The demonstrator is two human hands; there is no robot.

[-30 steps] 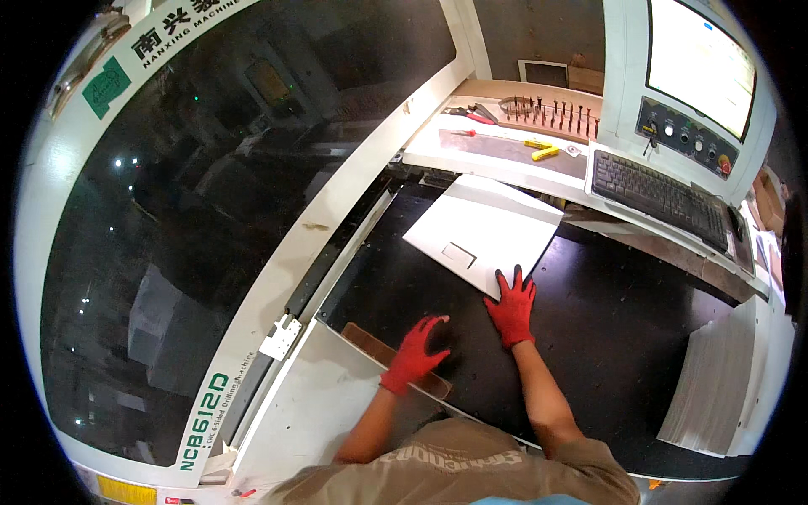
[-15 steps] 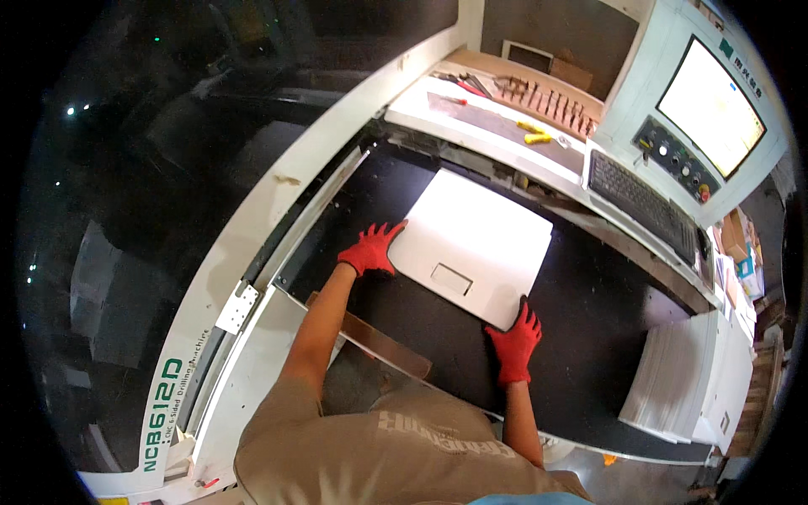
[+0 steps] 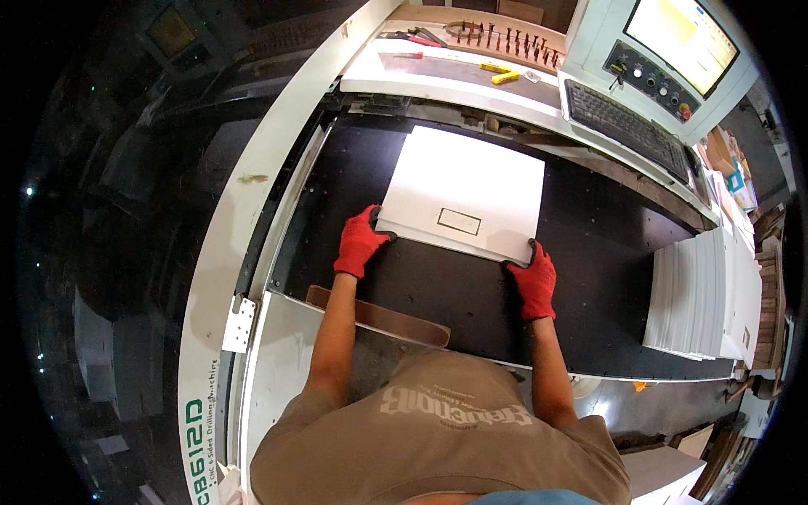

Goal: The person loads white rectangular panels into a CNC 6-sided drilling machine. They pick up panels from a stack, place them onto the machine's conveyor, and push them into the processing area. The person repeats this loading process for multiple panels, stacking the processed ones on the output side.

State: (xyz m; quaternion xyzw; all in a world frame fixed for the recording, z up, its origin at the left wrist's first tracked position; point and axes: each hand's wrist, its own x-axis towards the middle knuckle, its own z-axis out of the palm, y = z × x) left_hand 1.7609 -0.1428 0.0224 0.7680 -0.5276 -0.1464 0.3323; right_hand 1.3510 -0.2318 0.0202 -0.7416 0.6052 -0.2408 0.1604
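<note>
A white rectangular panel [image 3: 471,181] with a small rectangular cut-out near its front edge lies on the black tabletop [image 3: 396,290]. Its front edge shows some thickness, perhaps more than one sheet; I cannot tell. My left hand [image 3: 362,242], in a red glove with dark fingertips, is closed on the panel's near left corner. At the near right corner, my right hand [image 3: 534,282], gloved the same way, grips the edge with thumb and fingers apart along it. Parts of the fingertips are hidden against the panel.
A stack of white panels [image 3: 686,295] stands at the table's right end. Behind the table is a shelf with yellow-handled tool [image 3: 505,76], drill bits [image 3: 513,42] and a keyboard [image 3: 627,126] below a control screen [image 3: 686,42]. A brown strip [image 3: 379,320] borders the near left edge.
The view has shifted and turned. My left fingers, spread beside the panel's left edge before, now close around its near left corner. My right hand stays at the near right corner.
</note>
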